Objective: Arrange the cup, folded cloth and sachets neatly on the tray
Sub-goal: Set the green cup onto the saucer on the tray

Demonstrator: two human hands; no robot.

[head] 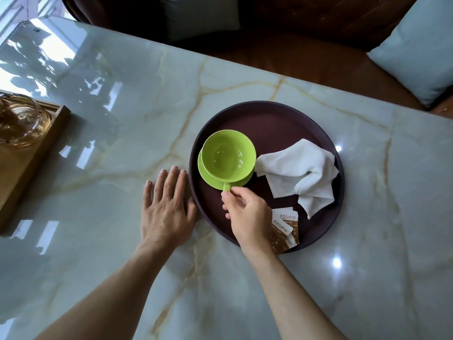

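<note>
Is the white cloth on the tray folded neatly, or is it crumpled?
Crumpled. The white cloth lies loosely bunched on the round tray, with uneven creases and one corner trailing toward the sachets.

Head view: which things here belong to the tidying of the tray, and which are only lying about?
Belong to the job:
- green cup on its saucer
- white cloth
- sachets
- dark round tray

Only lying about:
- wooden tray with a glass bowl
- blue cushion

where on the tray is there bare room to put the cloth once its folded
Free: the far arc of the round dark purple tray, beyond the lime green cup and crumpled white cloth. Crowded: the near side, with the right hand on the handle and brown sachets.
</note>
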